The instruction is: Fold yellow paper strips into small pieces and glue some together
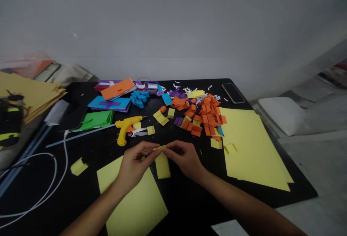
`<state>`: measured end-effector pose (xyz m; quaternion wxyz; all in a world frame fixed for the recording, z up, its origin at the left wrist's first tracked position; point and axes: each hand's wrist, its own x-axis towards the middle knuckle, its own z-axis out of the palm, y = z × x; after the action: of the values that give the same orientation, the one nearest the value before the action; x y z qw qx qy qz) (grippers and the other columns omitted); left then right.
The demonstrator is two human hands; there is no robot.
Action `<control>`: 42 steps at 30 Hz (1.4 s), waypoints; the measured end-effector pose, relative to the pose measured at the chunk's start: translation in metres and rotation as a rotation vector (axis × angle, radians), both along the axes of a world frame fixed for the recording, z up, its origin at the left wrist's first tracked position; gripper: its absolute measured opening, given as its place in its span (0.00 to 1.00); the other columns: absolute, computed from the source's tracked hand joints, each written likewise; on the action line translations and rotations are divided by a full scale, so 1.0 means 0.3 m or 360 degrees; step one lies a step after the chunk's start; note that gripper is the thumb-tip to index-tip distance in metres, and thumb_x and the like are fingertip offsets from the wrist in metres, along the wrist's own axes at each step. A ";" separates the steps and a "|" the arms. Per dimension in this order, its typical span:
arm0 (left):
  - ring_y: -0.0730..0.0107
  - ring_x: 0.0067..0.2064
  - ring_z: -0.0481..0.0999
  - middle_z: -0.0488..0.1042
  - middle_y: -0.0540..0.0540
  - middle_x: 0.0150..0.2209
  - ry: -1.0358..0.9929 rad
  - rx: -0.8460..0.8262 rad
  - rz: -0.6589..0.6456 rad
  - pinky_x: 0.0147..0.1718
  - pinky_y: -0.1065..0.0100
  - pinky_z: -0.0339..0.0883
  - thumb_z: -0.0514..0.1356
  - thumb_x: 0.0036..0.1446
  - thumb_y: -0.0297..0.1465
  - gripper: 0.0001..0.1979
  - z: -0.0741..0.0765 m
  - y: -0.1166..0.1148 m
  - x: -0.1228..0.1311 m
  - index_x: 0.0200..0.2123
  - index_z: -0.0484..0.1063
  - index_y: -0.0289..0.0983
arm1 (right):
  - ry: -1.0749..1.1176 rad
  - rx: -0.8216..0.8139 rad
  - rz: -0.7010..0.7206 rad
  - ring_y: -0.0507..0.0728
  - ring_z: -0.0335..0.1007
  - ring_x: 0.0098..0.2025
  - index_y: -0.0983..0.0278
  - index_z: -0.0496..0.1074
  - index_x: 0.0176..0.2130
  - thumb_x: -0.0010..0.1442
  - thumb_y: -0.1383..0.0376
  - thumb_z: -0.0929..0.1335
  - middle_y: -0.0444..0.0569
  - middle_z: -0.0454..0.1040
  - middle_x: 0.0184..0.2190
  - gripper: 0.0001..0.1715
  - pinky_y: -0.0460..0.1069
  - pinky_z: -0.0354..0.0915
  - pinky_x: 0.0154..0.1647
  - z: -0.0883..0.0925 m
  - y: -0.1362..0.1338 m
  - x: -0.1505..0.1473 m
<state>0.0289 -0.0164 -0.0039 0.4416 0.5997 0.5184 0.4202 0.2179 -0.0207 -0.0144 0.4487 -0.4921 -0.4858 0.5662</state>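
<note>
Between my two hands is a narrow yellow paper strip (163, 166), its far end pinched in the fingers. My left hand (137, 160) grips that end from the left, thumb against forefinger. From the right, my right hand (185, 158) pinches the same end, the fingertips of both hands nearly meeting. The strip's near end hangs toward me over the black table. Under my left forearm lies a large yellow paper sheet (135, 203). Beyond my left hand are a yellow hot glue gun (125, 127) and scissors (138, 132), partly hidden by paper scraps.
Folded orange paper pieces (210, 115) heap up at the back right, beside large yellow sheets (249, 145) and a phone (233, 93). Green folded paper (97, 119) and blue folded paper (110, 103) lie at the back left. A white cable (65, 156) loops across the left side.
</note>
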 end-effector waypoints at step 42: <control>0.74 0.27 0.74 0.78 0.50 0.28 0.0076 0.0197 -0.0125 0.27 0.74 0.66 0.69 0.58 0.33 0.04 -0.023 0.007 -0.009 0.36 0.83 0.39 | -0.0017 0.0036 0.0068 0.52 0.73 0.29 0.63 0.82 0.33 0.59 0.57 0.75 0.45 0.81 0.28 0.11 0.46 0.66 0.32 -0.005 -0.006 -0.001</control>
<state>0.0262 -0.0143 -0.0108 0.4072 0.6556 0.4778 0.4195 0.2175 -0.0224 -0.0158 0.4395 -0.4796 -0.5049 0.5674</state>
